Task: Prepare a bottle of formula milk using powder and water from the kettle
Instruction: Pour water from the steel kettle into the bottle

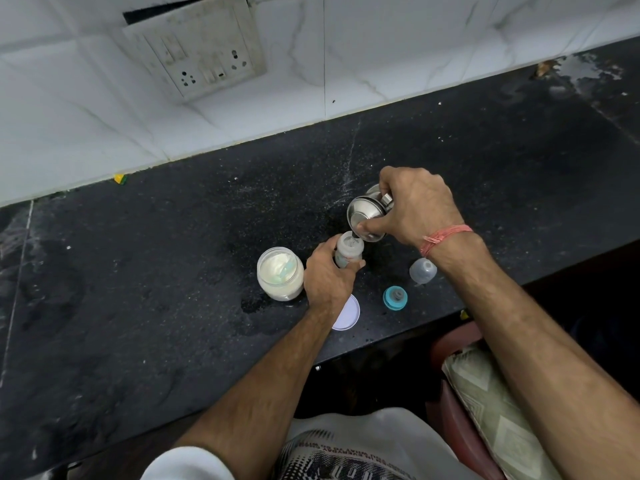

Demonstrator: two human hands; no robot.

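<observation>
A small clear baby bottle [349, 249] stands open-topped on the black counter [173, 289], and my left hand [327, 277] grips its side. My right hand [417, 206] holds a steel vessel [367, 214] tilted over the bottle's mouth, and a thin stream of water runs from its rim into the bottle. To the left stands an open jar of white powder [280, 273] with a pale scoop lying in it. The jar's white lid [348, 313] lies flat, partly under my left wrist.
A clear bottle cap [422, 270] and a teal nipple ring [395, 298] lie near the counter's front edge, right of the bottle. A wet patch spreads in front of the jar. A white tiled wall with a switchboard [199, 50] rises behind. A cushioned chair [485, 393] stands below right.
</observation>
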